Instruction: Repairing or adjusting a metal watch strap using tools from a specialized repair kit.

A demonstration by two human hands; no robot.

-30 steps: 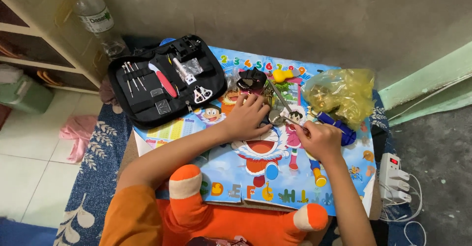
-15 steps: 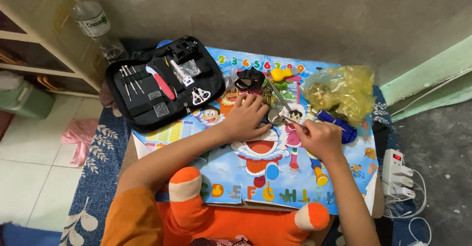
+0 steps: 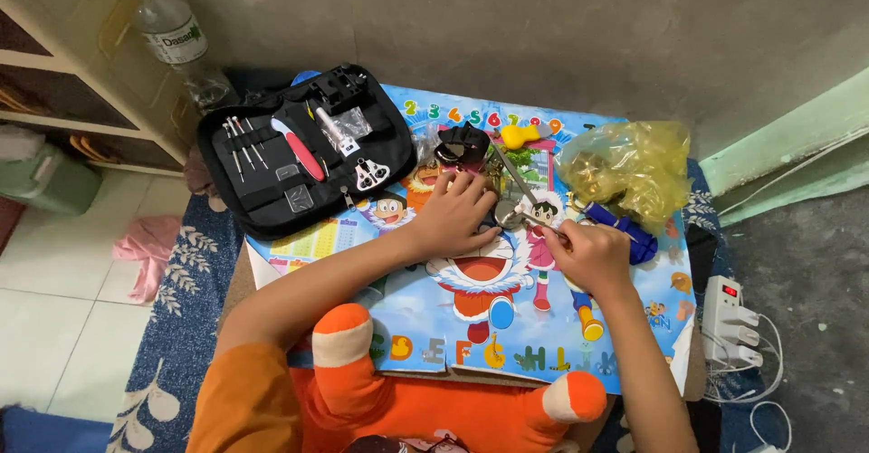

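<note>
Left hand point(image 3: 457, 213) pins the small round metal watch point(image 3: 507, 218) flat on the colourful cartoon mat point(image 3: 489, 326); right hand point(image 3: 588, 256) pinches a thin metal tool point(image 3: 541, 224), best kept steady and low.

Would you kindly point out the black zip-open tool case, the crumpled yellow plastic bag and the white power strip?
Black zip-open tool case point(image 3: 272, 195): head view, bare lower panel.
Crumpled yellow plastic bag point(image 3: 634, 159): head view, bag's middle.
White power strip point(image 3: 727, 322): head view, its top face.

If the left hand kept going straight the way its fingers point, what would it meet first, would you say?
Probably the small black part just beyond the left hand, whose fingers point toward the table's far edge; depth is hard to judge from above.
</note>
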